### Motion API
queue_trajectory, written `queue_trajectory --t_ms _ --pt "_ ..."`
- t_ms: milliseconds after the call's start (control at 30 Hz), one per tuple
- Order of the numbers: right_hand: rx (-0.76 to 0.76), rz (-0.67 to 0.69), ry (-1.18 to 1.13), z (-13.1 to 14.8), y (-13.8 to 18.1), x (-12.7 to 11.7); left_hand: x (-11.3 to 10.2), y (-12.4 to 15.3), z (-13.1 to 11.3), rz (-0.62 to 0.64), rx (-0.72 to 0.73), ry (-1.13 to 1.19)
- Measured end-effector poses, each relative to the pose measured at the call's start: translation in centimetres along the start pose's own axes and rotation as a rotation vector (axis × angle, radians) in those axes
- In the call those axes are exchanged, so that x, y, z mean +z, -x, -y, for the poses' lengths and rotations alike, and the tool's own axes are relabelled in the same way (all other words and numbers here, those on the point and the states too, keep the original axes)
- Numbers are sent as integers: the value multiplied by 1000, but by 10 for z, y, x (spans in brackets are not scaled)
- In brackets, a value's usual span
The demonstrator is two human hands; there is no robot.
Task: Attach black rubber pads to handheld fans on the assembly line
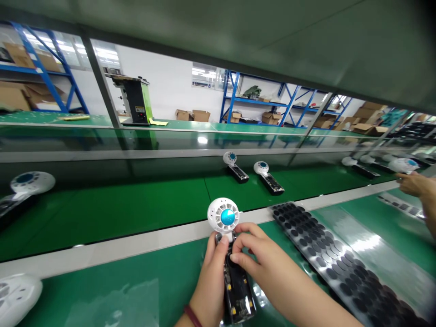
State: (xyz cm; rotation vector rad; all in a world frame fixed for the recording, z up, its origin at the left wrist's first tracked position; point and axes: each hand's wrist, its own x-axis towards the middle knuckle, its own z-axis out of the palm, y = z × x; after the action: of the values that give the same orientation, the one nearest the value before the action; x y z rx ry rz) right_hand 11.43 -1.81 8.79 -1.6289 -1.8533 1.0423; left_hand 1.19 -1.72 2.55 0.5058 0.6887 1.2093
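Observation:
A handheld fan (240, 290) is held upright in front of me, with a round white head, a shiny blue centre and a black handle. Its handle front shows dark inner parts with small yellow patches. My left hand (211, 277) is wrapped round the handle's left side, thumb near the neck. On the other side, the bent fingers and thumb of my right hand (254, 254) close on the handle just under the head. Whether a small part sits between those fingertips is hidden. To the right lies a sheet of black round pads (316, 247).
Behind a pale rail (136, 254), a green conveyor belt (163, 195) carries several similar fans, including one fan (269, 177). Another white fan head (18, 297) is at lower left. A co-worker's hand (413, 181) holds a fan at far right. A shelf (238, 41) hangs overhead.

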Motion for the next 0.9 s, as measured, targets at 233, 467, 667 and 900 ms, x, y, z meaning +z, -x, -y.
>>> queue_trajectory --t_ms 233,467,667,900 --pt "-26 -19 36 0 0 2 -1 -1 0 -9 -19 16" --pt "-152 -39 31 -5 -1 3 -4 -2 3 -14 -27 64" --pt "-118 -110 -45 -16 0 11 -2 -2 2 -19 -26 104" --pt "-47 -105 -480 -27 -3 18 -3 -13 2 -196 -95 24"
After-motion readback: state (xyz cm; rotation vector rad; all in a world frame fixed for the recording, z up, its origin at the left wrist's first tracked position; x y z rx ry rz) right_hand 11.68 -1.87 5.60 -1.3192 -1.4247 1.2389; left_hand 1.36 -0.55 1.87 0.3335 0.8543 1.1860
